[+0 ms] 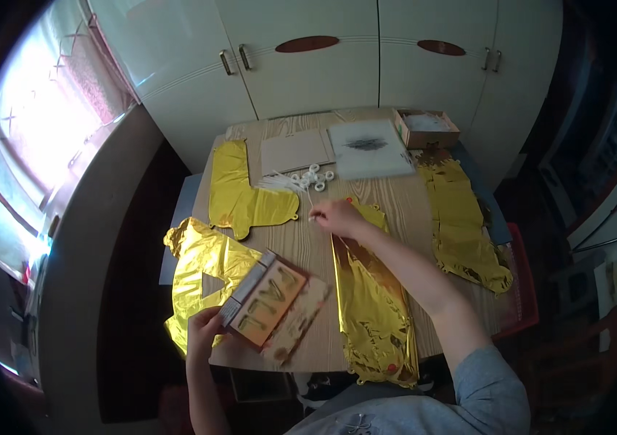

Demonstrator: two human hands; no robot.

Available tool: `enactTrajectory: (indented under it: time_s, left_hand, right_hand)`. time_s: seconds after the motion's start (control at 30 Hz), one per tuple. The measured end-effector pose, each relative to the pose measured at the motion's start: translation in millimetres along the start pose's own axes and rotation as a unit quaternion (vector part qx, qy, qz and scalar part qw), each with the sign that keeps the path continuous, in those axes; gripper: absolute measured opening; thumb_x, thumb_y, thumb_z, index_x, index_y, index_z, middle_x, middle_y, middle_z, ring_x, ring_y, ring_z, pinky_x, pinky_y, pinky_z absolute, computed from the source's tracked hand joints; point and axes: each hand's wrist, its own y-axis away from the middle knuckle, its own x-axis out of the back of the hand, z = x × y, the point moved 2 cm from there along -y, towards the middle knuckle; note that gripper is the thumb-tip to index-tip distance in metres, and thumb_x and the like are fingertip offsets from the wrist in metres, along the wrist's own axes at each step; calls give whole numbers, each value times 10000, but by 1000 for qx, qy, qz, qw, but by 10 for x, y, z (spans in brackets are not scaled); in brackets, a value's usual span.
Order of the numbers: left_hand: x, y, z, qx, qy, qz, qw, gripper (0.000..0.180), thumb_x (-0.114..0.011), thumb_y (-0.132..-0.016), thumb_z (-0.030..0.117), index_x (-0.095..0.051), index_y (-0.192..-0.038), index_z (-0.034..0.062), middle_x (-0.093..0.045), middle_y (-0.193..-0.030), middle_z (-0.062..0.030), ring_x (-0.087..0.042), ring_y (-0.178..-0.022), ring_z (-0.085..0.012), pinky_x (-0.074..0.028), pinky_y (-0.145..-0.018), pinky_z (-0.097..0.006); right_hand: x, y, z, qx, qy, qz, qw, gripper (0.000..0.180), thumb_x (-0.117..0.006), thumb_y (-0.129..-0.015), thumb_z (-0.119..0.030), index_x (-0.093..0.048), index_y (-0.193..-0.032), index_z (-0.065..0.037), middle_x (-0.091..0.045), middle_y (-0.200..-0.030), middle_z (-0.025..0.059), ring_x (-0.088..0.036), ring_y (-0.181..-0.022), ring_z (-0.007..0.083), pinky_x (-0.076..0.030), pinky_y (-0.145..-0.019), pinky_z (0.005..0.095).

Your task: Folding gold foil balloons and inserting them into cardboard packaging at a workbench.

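My left hand grips the near corner of a flat orange and grey package at the table's front left edge. My right hand reaches to the middle of the wooden table, fingers pinched on a thin white straw that leads toward a cluster of small white rings. Under my right forearm lies a flat gold foil balloon. An inflated gold foil balloon lies to the left of the rings.
A crumpled gold foil balloon hangs off the left edge, another lies at the right. At the back are a beige board, a white sheet and an open cardboard box. White cupboards stand behind.
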Motion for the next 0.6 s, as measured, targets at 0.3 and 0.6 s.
enactTrajectory:
  time_s: [0.3, 0.6]
  left_hand:
    - [-817, 148, 909, -281, -155, -9, 947, 257, -697, -812, 51, -666, -1064, 15, -652, -966, -101, -643, -845, -167, -508, -667, -262]
    - [-1737, 166, 1163, -201, 181, -223, 936, 203, -666, -876, 49, -656, -1077, 21, -618, -1048, -35, -588, -883, -80, -496, -773, -221]
  right_hand:
    - [627, 459, -877, -60, -497, -29, 865, 119, -665, -886, -108, -627, -986, -55, -639, -899, -2, -604, -822, 69, -496, -769, 236]
    - [620, 1043, -1198, -100, -626, -44, 772, 117, -689, -873, -94, -608, -949, -58, -627, -896, -2, -597, -856, 83, -488, -803, 237]
